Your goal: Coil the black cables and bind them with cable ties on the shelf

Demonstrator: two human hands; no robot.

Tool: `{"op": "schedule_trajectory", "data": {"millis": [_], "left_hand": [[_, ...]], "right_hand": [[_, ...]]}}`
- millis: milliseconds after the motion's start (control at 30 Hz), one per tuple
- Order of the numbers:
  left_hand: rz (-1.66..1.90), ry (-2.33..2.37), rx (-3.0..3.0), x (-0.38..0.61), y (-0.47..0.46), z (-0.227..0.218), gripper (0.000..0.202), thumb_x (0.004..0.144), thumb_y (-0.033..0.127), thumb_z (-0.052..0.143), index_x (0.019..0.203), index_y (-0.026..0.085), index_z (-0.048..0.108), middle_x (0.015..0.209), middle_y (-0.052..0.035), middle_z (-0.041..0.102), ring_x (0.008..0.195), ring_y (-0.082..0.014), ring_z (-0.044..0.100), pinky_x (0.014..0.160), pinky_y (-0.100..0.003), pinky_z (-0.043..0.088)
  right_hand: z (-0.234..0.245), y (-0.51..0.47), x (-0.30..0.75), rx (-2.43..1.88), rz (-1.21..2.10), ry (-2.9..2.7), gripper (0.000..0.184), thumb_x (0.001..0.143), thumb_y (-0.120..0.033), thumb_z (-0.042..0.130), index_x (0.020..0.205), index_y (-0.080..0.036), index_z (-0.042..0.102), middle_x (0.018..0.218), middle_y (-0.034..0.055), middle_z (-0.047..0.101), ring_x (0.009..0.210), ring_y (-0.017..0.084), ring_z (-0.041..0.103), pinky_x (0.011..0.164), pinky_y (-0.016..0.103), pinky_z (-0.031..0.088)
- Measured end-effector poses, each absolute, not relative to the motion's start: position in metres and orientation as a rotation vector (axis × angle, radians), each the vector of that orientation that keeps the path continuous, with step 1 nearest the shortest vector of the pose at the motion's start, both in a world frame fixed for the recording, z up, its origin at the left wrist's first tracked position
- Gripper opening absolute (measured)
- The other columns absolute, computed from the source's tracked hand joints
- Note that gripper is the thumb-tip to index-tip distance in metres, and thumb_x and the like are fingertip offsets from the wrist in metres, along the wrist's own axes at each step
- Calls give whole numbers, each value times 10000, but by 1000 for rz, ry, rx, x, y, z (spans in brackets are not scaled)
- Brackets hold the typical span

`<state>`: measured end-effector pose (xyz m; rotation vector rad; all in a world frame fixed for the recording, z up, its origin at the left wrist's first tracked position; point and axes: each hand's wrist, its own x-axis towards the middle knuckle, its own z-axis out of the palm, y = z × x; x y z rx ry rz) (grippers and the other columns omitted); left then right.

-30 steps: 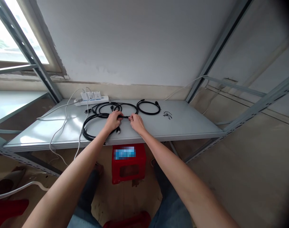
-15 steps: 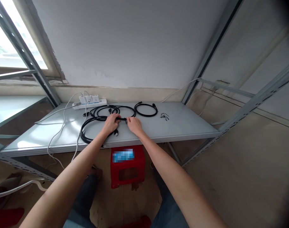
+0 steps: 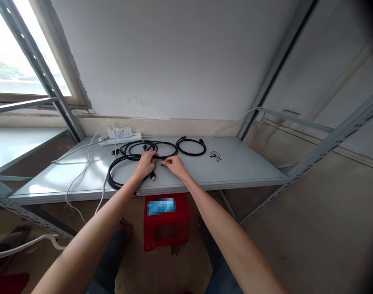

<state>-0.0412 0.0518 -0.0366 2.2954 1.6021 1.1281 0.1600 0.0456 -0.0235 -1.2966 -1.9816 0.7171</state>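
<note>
Treat the black cable coil [image 3: 167, 157], just beyond the tightly pinched fingers of the right hand [image 3: 174, 164] and beside the curled ones of the left hand [image 3: 146, 164] (cannot tell if gripping), as likely light and springy, best held along bundled strands.

A flat grey metal shelf [image 3: 250, 169] bears coiled black cables [image 3: 132, 157], a long white plastic power strip [image 3: 121, 139] and short, thin black strands [image 3: 215, 156].
</note>
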Motion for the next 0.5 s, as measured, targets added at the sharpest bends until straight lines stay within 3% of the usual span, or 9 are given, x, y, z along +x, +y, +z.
{"op": "schedule_trajectory", "data": {"millis": [133, 267, 500], "left_hand": [[1166, 1620, 2265, -41, 50, -37, 154, 887, 199, 594, 990, 234, 703, 1072, -116, 734, 1122, -341, 672, 1033, -499, 561], [1218, 1610, 2238, -41, 50, -39, 152, 901, 205, 594, 1006, 233, 701, 1093, -114, 732, 1151, -336, 664, 1048, -485, 554], [1225, 1574, 2251, -42, 52, -38, 146, 922, 226, 583, 1016, 221, 695, 1096, -113, 737, 1129, -322, 660, 1055, -469, 542]], "right_hand": [[-23, 47, 161, -1327, 710, -1964, 328, 1077, -348, 594, 967, -212, 871, 783, 9, 751, 825, 186, 660, 747, 260, 389], [-22, 46, 162, -1297, 712, -1990, 251, 1032, -314, 633, 948, -225, 852, 827, 3, 758, 857, 186, 657, 782, 257, 399], [-21, 46, 161, -1325, 667, -2059, 409, 1064, -368, 570, 727, -207, 734, 663, -27, 603, 749, 163, 559, 747, 264, 351]]}}
